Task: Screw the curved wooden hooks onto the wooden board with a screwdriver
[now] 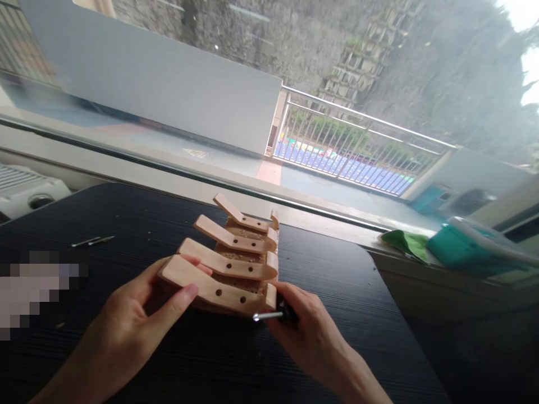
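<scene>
The left hand [130, 311] is clamped on the front hook [185, 274] of the wooden rack [239, 267], thumb on top, most fingers hidden. The right hand [309, 320] is curled around a screwdriver [269, 316], its handle mostly covered, beside the rack's right end. The hands are apart, the rack between them over the dark table [353, 325]; its underside is hidden. To the left, two thin bits [95, 241] lie near a pixelated patch [33, 297], and a white appliance [31, 191] is cut off. Far right, a green cloth [406, 244] and a teal tub [458, 247] look blurred
</scene>
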Motion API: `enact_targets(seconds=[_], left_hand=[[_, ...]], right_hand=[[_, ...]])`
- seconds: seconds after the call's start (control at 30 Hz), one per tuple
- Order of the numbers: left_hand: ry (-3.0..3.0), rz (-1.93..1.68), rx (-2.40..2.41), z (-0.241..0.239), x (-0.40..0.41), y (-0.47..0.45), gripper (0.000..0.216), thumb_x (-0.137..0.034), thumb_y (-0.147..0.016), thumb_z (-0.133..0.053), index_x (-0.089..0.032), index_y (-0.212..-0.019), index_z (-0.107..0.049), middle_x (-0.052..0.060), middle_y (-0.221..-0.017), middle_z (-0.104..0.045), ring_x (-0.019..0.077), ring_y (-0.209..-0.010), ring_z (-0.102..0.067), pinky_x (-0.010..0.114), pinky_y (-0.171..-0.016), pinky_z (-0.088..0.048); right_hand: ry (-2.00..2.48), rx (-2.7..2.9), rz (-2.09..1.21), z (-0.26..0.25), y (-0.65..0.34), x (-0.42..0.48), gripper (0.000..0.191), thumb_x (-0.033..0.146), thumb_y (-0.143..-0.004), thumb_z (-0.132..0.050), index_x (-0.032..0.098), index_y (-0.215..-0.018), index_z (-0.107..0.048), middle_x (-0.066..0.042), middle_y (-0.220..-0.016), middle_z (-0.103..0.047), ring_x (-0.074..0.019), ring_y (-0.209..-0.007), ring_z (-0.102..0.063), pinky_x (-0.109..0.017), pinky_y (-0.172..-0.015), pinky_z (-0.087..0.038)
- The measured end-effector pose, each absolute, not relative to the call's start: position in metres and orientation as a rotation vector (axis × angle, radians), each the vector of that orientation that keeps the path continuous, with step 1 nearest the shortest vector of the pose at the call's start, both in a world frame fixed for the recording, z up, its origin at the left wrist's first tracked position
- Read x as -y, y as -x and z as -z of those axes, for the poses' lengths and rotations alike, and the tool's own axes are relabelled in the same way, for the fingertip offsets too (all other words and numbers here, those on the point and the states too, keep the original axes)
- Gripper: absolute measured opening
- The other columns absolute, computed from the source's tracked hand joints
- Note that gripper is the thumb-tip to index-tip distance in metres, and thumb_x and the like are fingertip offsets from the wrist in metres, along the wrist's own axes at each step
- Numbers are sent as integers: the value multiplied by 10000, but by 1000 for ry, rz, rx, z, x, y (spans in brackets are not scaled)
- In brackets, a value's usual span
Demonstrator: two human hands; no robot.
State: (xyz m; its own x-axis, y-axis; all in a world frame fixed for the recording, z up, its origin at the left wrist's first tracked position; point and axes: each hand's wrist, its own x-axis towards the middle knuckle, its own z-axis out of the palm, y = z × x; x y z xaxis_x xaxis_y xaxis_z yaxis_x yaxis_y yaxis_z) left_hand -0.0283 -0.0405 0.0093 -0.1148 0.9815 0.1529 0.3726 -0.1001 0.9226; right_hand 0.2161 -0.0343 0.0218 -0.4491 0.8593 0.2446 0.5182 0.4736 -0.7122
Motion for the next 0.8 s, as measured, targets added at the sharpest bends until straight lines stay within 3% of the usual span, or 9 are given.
enact_targets(seconds=[0.17, 0.37, 0.5, 0.8], left_hand=[[-1502, -1223, -1604, -3, 40, 25, 303, -498, -803, -544, -282, -1014, -570, -40, -890, -732, 159, -804, -702, 195, -768, -527], [-1436, -1147, -1655, 1, 37, 24, 445, -576, -727, -564, -253, -1031, -525, -3, -814, -719, 214, -754, -699, 256, -639, -554], [-1402, -1131, -1657, -2, 40, 20, 451, -576, -711, -573, -248, -1016, -521, 11, -832, -723, 228, -792, -698, 222, -518, -526], [-1450, -1147, -1661, -2, 41, 19, 390, -545, -731, -580, -258, -992, -531, -13, -803, -724, 207, -778, -696, 221, -602, -536]], right_hand=[[1133, 2141, -762, -24, -215, 33, 206, 175, -836, -562, 182, -1040, -592, -3, -837, -640, -94, -668, -523, -193, -626, -411], [1147, 2130, -737, -21, -218, 32, 244, 159, -832, -564, 192, -1073, -586, -6, -852, -643, -109, -703, -548, -207, -654, -435], [1104, 2109, -684, -17, -222, 29, 263, 163, -841, -553, 198, -1102, -566, -30, -938, -656, -128, -773, -590, -216, -701, -464], [1092, 2085, -649, -15, -222, 27, 286, 147, -850, -541, 192, -1133, -547, -47, -986, -663, -144, -829, -615, -227, -746, -482]])
